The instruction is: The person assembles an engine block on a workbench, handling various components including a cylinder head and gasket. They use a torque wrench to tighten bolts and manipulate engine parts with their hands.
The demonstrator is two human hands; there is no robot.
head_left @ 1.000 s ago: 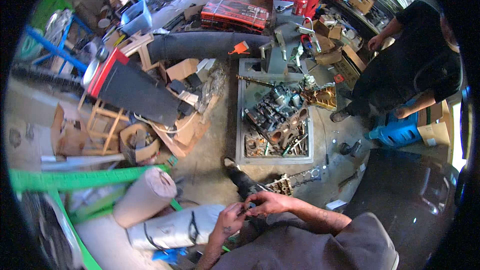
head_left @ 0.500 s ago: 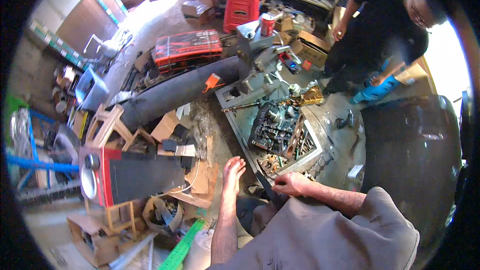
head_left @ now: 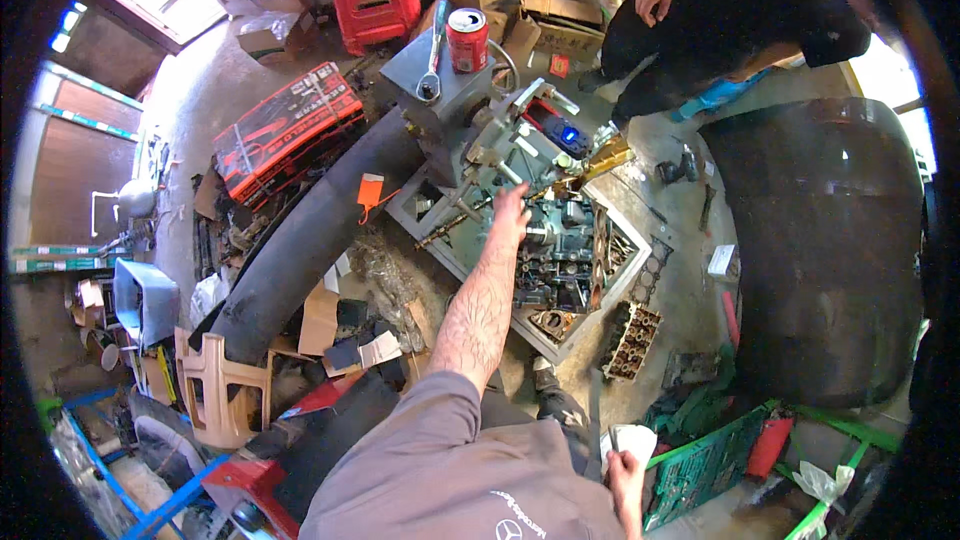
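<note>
My left hand reaches forward over the engine block, fingers stretched out beside small silver metal parts at its far left side. Whether the fingertips touch a part cannot be made out. The block lies in a grey metal frame on the floor. Low at the right, my right hand is closed near the lower end of a dark flat strip, which points away from me. Next to its fingers is a white sheet or cloth. A cylinder head lies right of the frame.
A person in dark clothes stands at the far right, by a dark car panel. Beyond the block sits a red and blue device. A ratchet and red can stand near a black bumper. A green crate is near right.
My left hand has moved forward and right to the engine block. My right hand has gone lower and right with the strip. The view has shifted, showing the cylinder head and white item.
</note>
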